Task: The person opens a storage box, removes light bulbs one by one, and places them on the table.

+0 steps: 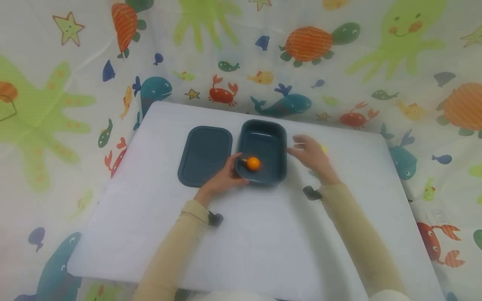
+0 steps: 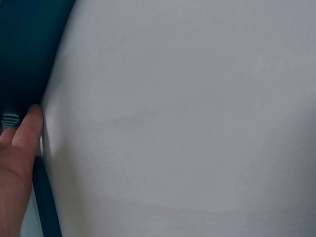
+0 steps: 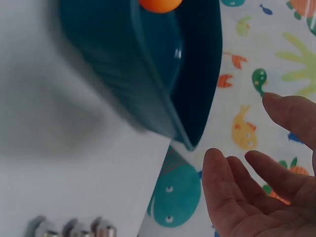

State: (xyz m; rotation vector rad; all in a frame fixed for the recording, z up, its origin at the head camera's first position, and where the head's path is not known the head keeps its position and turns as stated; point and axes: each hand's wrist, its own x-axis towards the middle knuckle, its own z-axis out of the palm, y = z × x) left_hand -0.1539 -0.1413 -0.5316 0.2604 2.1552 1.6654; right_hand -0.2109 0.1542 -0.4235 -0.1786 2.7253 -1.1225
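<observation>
A dark teal box stands on the white table with an orange light bulb lying inside, its ridged screw base turned left. My left hand grips the box's near left corner, fingers at the left wall and thumb along the near side. In the left wrist view, fingertips meet the box wall. My right hand is held just right of the box, fingers loosely spread and holding nothing; the right wrist view shows a gap between it and the box's rim.
A flat dark teal lid lies left of the box. Small yellow and pink things show partly behind my right hand. Several silver cylinders appear at the bottom of the right wrist view. A sea-animal curtain surrounds the table.
</observation>
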